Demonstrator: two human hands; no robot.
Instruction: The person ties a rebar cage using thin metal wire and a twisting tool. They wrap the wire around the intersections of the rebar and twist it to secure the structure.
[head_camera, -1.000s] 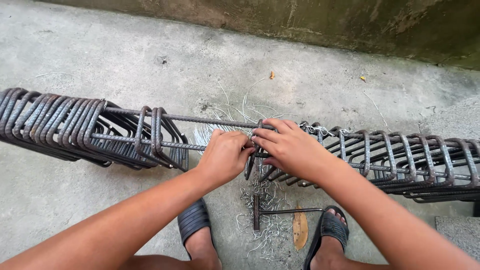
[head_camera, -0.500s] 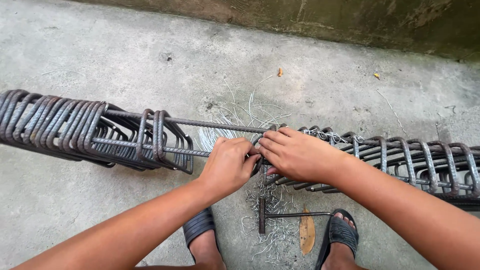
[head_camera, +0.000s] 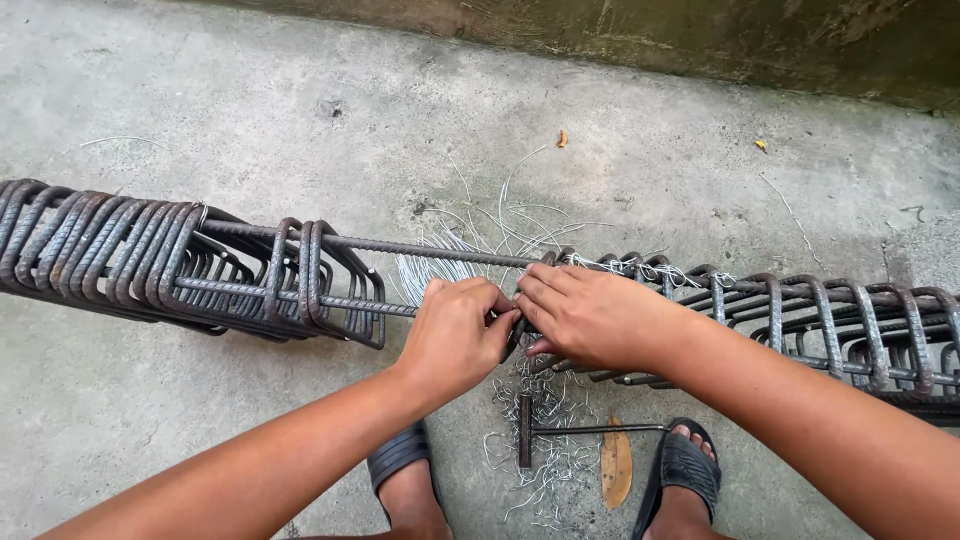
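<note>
Head view: a rusty, ribbed rebar cage (head_camera: 300, 275) is gripped by the clenched left hand (head_camera: 458, 335) and right hand (head_camera: 590, 315).

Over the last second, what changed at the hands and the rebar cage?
Little: the left hand and right hand stay pressed together at one stirrup on the cage. The hook tool and wire scraps lie unmoved between the sandals; only the camera shifted.

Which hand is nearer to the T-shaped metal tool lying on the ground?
Left, by a little. The left hand is above-left of the T-shaped tool; the right hand is higher, up-right of it.
</note>
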